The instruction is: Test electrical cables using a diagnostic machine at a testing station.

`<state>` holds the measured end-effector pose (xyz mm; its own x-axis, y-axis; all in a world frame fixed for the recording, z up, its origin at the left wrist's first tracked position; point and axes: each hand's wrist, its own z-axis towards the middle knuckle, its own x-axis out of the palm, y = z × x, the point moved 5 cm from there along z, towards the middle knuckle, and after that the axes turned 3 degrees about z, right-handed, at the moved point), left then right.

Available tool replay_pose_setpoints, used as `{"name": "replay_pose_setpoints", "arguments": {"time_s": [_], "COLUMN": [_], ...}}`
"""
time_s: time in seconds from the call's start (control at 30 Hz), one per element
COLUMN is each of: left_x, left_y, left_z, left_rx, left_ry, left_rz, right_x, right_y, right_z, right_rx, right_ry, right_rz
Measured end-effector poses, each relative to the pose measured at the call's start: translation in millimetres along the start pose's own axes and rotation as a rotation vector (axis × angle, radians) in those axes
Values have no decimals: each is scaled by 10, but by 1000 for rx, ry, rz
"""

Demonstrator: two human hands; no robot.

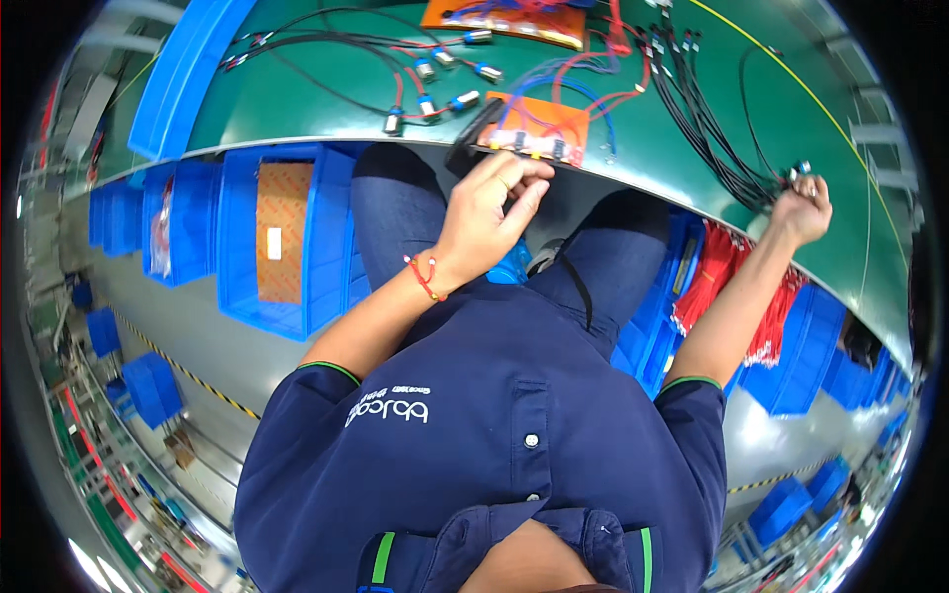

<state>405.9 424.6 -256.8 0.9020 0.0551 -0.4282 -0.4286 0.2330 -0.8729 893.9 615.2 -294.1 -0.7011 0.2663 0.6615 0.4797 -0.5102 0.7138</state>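
Note:
An orange board (539, 120) with red and blue wires lies at the bench's near edge, in front of my lap. Just below its near edge, my left hand (491, 206) has its fingers curled in a pinch; what they hold, if anything, is hidden. A dark object (473, 138), partly blurred, leans at the board's left side. Off to the right, my right hand (804, 211) is closed round the near end of a bundle of black cables (714, 148). Small silver cylindrical ends (801, 170) show beside its fingers.
Black cables with silver cylindrical ends (425, 69) lie at left on the green bench (306, 109). Another orange board (514, 22) lies farther back. A blue tray (183, 79) stands at far left. Below the edge hang blue bins (229, 247) and red wire bundles (714, 272).

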Motion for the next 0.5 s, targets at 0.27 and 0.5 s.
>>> {"name": "replay_pose_setpoints", "arguments": {"time_s": [0.27,0.5], "left_x": [-383,-932], "left_y": [-35,316], "left_z": [658,622], "left_rx": [150,-5], "left_ry": [-219,-61], "left_rz": [363,679], "right_x": [261,364], "right_y": [34,-25], "right_z": [1,-45], "right_rx": [21,-314], "right_ry": [-25,38], "right_rz": [19,-642]}}
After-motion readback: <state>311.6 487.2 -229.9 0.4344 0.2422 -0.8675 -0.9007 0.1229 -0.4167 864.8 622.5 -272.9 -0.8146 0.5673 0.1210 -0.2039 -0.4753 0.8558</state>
